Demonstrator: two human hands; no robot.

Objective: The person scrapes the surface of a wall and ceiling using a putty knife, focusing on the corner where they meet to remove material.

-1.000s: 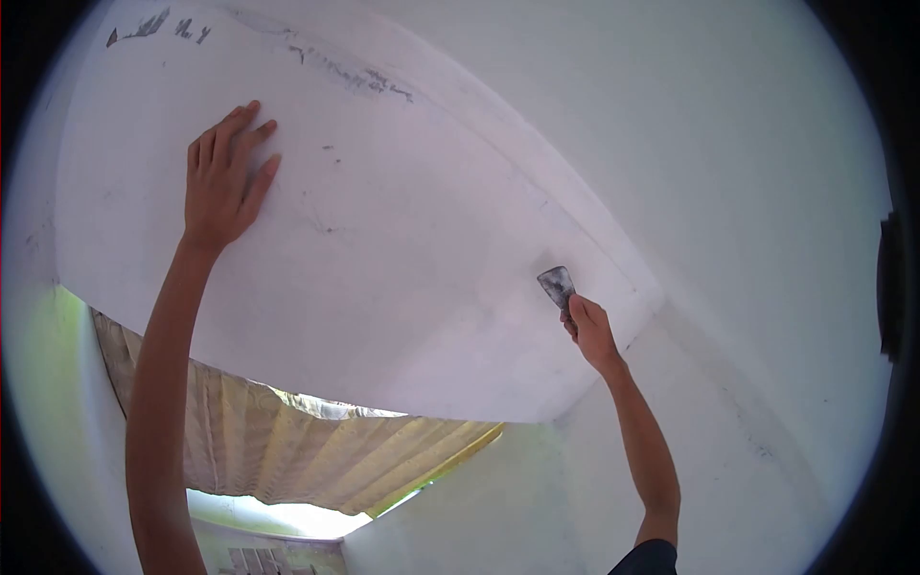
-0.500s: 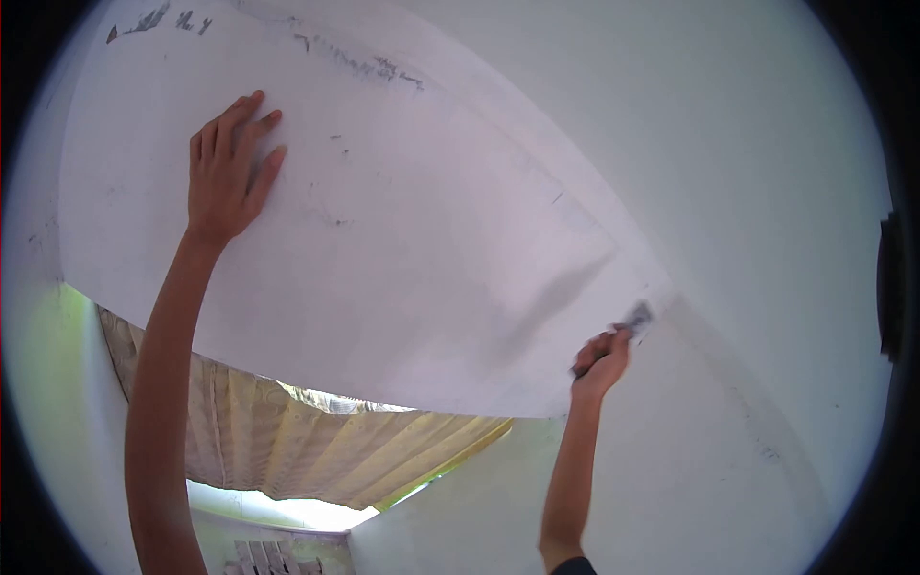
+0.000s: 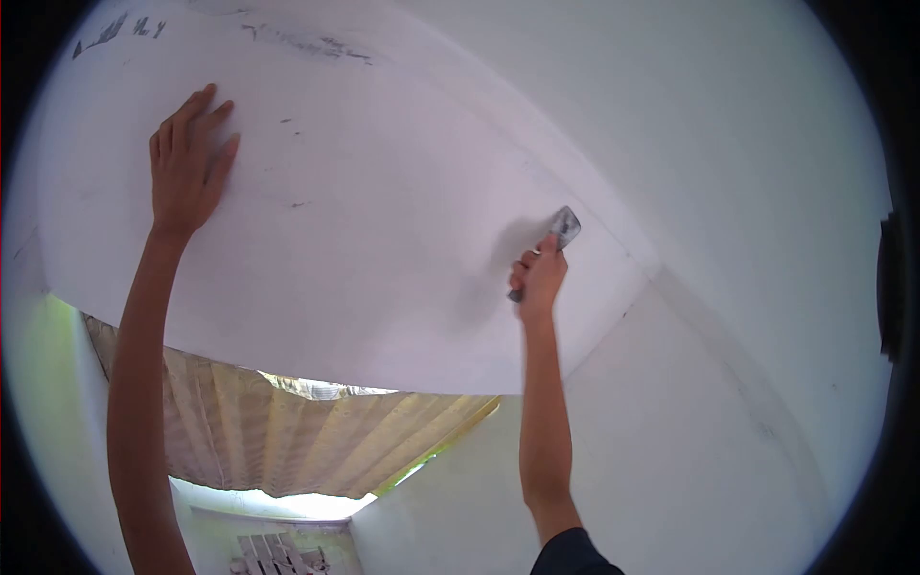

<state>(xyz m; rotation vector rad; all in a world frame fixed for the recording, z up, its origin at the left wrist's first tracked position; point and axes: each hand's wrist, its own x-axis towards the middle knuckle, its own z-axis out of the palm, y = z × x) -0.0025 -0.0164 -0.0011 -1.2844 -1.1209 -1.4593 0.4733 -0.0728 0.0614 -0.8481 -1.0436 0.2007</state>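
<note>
Fingers apart, my left hand (image 3: 188, 163) rests flat against the white wall panel (image 3: 383, 230) at the upper left and holds nothing. Wrapped round the dark handle of a scraper or putty knife (image 3: 567, 226) is my right hand (image 3: 540, 276). The tool's broad blade points up and lies at or very near the panel, close to the seam with the ceiling; exact contact cannot be made out. Grey marks (image 3: 326, 46) run along the panel's upper edge, and a few small dark marks show right of my left hand.
Below the panel is an opening with a corrugated sheet (image 3: 287, 436) beyond it. Wooden slats (image 3: 273, 554) are at the bottom. The pale ceiling (image 3: 719, 144) slopes at the right, over a side wall (image 3: 661, 431). A dark object (image 3: 891, 287) stands at the right edge.
My right hand has moved up and left with the scraper, away from the corner and onto the panel. The view has shifted slightly; my left hand remains on the panel.
</note>
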